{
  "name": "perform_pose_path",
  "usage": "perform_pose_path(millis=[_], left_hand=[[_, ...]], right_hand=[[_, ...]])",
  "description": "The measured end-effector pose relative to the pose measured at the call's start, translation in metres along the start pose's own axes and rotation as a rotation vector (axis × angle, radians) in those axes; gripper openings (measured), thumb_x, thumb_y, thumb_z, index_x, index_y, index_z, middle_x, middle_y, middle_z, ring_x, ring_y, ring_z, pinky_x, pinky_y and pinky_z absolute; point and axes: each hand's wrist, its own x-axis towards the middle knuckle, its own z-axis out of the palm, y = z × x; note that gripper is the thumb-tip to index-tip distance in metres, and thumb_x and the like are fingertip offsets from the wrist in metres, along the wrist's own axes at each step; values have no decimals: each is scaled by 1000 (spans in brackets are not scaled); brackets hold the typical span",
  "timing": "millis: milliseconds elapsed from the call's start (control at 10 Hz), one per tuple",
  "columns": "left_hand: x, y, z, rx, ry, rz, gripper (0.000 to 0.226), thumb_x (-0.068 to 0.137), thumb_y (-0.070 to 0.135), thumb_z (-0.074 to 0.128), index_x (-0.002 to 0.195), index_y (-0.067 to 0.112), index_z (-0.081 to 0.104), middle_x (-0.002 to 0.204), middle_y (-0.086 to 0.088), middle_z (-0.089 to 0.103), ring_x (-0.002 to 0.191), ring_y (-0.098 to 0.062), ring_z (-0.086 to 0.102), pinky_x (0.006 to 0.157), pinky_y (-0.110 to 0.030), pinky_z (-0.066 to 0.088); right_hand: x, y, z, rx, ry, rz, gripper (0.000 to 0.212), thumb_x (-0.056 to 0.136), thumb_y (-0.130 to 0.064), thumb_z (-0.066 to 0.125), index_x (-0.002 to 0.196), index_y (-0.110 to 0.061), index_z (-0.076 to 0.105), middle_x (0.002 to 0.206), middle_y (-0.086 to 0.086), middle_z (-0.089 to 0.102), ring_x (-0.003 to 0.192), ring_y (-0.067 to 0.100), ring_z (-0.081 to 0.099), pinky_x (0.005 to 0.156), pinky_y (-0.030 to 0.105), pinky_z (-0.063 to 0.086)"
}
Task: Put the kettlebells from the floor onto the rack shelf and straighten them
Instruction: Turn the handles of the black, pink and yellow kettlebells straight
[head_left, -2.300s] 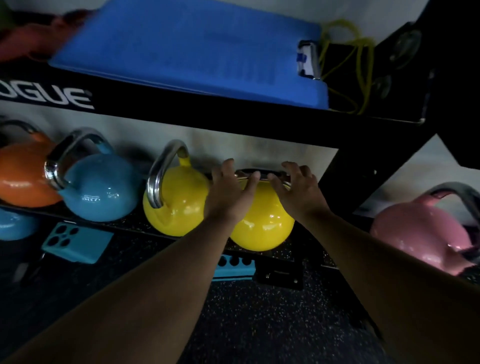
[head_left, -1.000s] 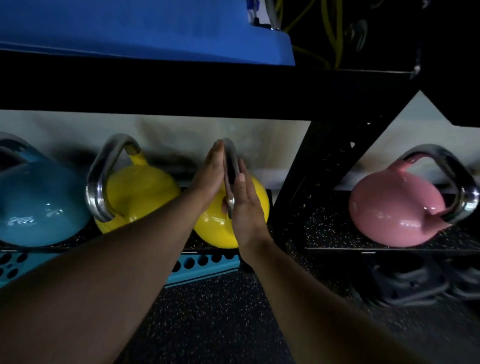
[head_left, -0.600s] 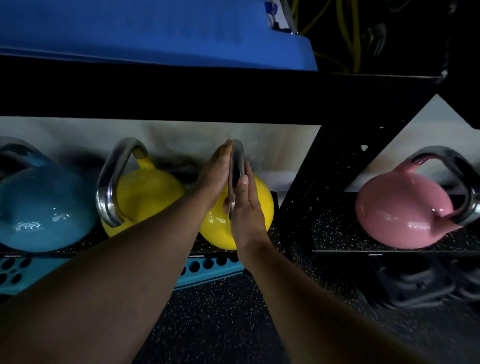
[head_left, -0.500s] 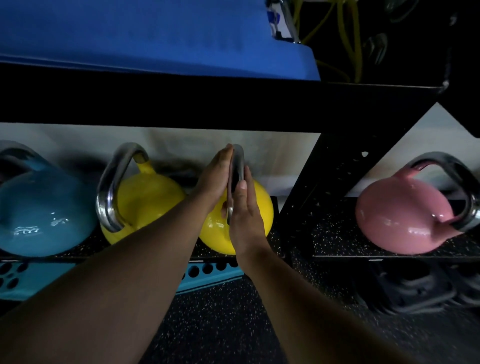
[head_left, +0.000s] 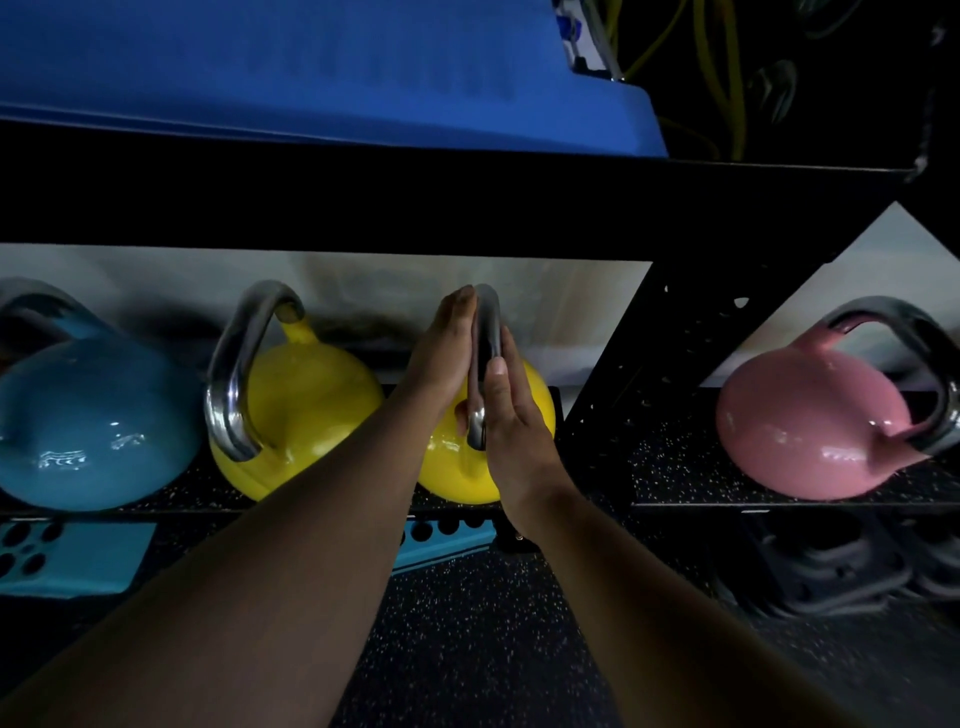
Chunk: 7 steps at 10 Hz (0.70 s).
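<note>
A yellow kettlebell (head_left: 452, 467) stands at the right end of the lower rack shelf (head_left: 670, 467), its steel handle (head_left: 487, 332) turned edge-on toward me. My left hand (head_left: 441, 358) lies flat against the handle's left side, thumb tucked under it. My right hand (head_left: 514, 426) presses on the right side, so the handle is clamped between both palms. To its left stand a second yellow kettlebell (head_left: 311, 395) and a blue kettlebell (head_left: 88, 426). A pink kettlebell (head_left: 810, 421) sits on the neighbouring shelf to the right.
A black perforated rack upright (head_left: 649, 364) rises just right of my hands. The upper shelf beam overhangs, carrying a blue mat (head_left: 311, 67) and yellow cords (head_left: 727, 78). Teal perforated blocks (head_left: 67, 558) and black weights (head_left: 810, 566) lie under the shelves on speckled flooring.
The kettlebell's handle, crosswise at first, has been turned edge-on to me. Over the last second both hands stay clamped on it; only the view shifts slightly.
</note>
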Motion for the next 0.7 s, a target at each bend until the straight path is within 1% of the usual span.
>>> perform_pose_path(millis=[100,200,300,400,500,600,700], left_hand=[[0,0,0,-1,-5,3,50,105,50,24,148,28,39,151,-12,47,133,-32,49,109,-46,41],[-2,1,1,3,18,-6,50,105,51,25,147,29,40,149,-13,47,132,-32,50,108,-46,43],[-3,4,-1,13,24,-26,50,105,51,25,147,29,40,149,-13,48,132,-33,50,107,-45,42],[-3,8,-3,110,18,-9,51,105,51,24,148,28,40,151,-13,47,136,-34,47,111,-43,38],[-5,15,-5,230,4,0,51,106,49,24,147,24,41,151,-14,48,137,-34,46,106,-38,36],[-3,25,-11,468,87,17,49,105,48,32,141,20,48,140,-16,57,128,-36,54,91,-34,41],[-4,31,-21,564,123,85,47,102,46,43,140,20,49,142,-16,56,128,-37,54,101,-39,45]], right_hand=[[2,2,-1,9,-14,0,51,100,-52,32,150,-50,22,138,-27,43,128,-7,41,87,7,38],[4,3,-4,24,-49,-6,49,102,-49,32,150,-51,20,137,-27,45,123,-7,46,88,11,43],[6,3,-6,5,-50,-6,50,101,-52,31,150,-52,19,145,-19,45,126,1,50,94,20,48],[8,1,-7,-64,-36,-1,51,101,-52,32,150,-50,20,141,-6,56,113,14,63,90,30,52],[6,-4,-10,-89,-32,10,51,102,-47,36,151,-44,24,139,-9,55,117,10,57,83,21,46],[9,-27,-23,-278,-3,33,48,99,-42,49,145,-35,41,112,7,72,79,2,63,66,20,45],[8,-43,-34,-475,54,-2,41,95,-42,55,135,-32,52,93,14,72,64,9,61,58,23,46]])
